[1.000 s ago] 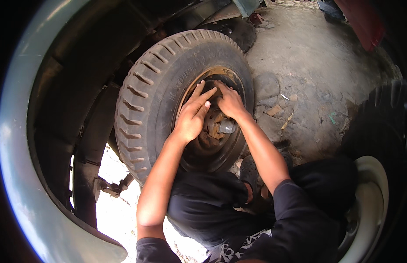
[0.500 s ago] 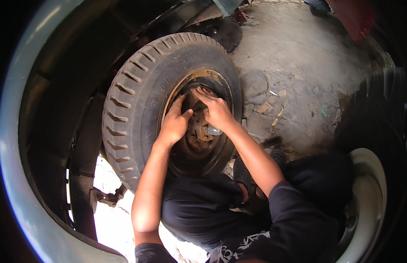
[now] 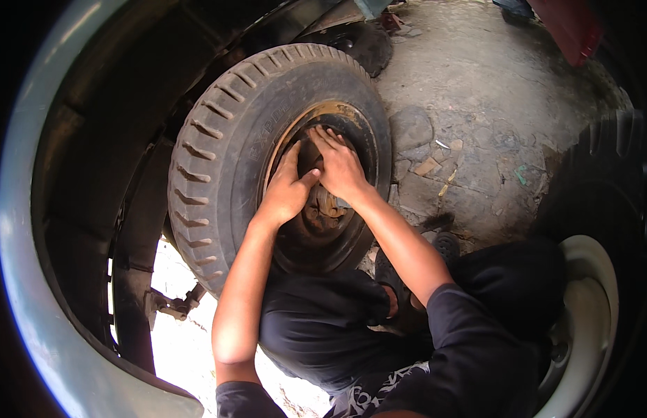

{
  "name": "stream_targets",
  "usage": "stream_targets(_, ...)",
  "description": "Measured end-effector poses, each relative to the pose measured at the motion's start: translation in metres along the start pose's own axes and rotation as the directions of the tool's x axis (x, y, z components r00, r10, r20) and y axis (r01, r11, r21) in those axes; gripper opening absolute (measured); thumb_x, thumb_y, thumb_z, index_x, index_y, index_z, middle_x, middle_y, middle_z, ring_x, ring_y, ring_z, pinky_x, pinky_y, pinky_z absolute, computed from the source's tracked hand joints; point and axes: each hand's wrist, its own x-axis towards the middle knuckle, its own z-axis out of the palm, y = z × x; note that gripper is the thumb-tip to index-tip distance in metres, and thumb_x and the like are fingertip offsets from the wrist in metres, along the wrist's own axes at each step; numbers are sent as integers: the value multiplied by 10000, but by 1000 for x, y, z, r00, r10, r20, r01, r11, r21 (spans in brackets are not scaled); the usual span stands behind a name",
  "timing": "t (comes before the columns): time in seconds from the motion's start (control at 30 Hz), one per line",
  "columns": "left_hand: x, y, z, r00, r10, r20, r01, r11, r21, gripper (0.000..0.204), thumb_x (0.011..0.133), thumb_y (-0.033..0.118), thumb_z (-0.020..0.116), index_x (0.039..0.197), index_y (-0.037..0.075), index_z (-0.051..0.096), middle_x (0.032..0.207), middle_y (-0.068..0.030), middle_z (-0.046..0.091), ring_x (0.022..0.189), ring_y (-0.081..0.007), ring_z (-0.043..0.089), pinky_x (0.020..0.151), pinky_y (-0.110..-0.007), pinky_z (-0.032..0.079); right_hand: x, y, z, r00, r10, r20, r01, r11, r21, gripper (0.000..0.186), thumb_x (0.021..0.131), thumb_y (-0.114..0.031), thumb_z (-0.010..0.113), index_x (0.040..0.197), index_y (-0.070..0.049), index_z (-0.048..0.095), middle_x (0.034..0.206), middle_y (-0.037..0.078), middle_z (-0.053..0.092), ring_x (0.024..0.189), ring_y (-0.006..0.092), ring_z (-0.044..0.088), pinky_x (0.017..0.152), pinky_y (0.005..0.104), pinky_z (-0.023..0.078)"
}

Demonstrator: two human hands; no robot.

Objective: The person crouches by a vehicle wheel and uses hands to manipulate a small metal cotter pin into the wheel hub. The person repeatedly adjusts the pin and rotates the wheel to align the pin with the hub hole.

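A large worn tire (image 3: 205, 160) on a rusty rim (image 3: 337, 108) stands upright under a vehicle's wheel arch. Both hands reach into the wheel's recessed centre. My left hand (image 3: 288, 191) is at the left side of the recess, fingers extended and thumb apart, touching or close to the dark metal there. My right hand (image 3: 337, 160) lies beside it with fingers stretched toward the upper part of the recess, fingertips against the dark inner surface. Below them a rusty hub with bolts (image 3: 327, 209) shows, partly covered by the hands. Whatever lies right under the fingers is hidden.
A curved grey-blue fender (image 3: 17, 230) surrounds the left. A second tire (image 3: 581, 181) with a pale rim (image 3: 581, 258) is at the right. Cracked concrete with debris (image 3: 456, 125) lies behind. A red panel (image 3: 567, 28) is at top right. My bent legs are below the wheel.
My left hand has lowered and drawn apart from my right fingers. My right hand has shifted left, then slightly up since half a second ago. The view has shifted slightly.
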Motion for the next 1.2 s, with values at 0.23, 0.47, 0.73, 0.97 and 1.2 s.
stream_targets(0.23,-6,9,-7,999,-41,34,37,992,120,784,1049,356,702,1657,-48,416,1741,-324,349,1647,-421,320,1338,-462,273,-2,3,-4,1000,9,-30,-10,999,-31,733,914,-25,719,1620,-48,527,1658,204,532,1570,382,464,1334,505,351)
stream_targets(0.47,-12,35,-19,894,364,-261,-359,931,69,568,1033,113,716,1567,-1,561,1576,-267,599,1490,-414,562,1241,-462,440,-14,-2,-7,976,-215,-21,215,976,31,643,916,-73,710,1547,-39,595,1613,208,579,1542,389,497,1324,518,349)
stream_targets(0.73,-24,53,-58,600,579,-552,-493,811,316,306,1029,-8,622,1304,11,754,1356,-211,756,1303,-362,720,1133,-444,536,2,-12,-2,976,-215,26,215,977,0,466,1042,-126,601,1460,81,614,1530,282,620,1518,461,499,1303,590,345)
stream_targets(0.97,-22,55,-51,604,681,-414,-550,732,402,327,961,-65,637,1242,26,779,1344,-170,753,1279,-362,711,1124,-450,542,5,-11,-11,970,-239,-49,242,966,93,341,1083,-148,584,1366,13,685,1473,269,652,1467,433,550,1267,571,406)
stream_targets(1.2,-23,53,-55,614,673,-413,-569,740,360,337,946,-116,611,1192,10,805,1292,-164,784,1251,-330,735,1111,-415,544,10,-7,-8,958,-266,-107,278,953,119,298,1056,-137,609,1269,35,726,1350,275,714,1358,454,633,1251,528,455)
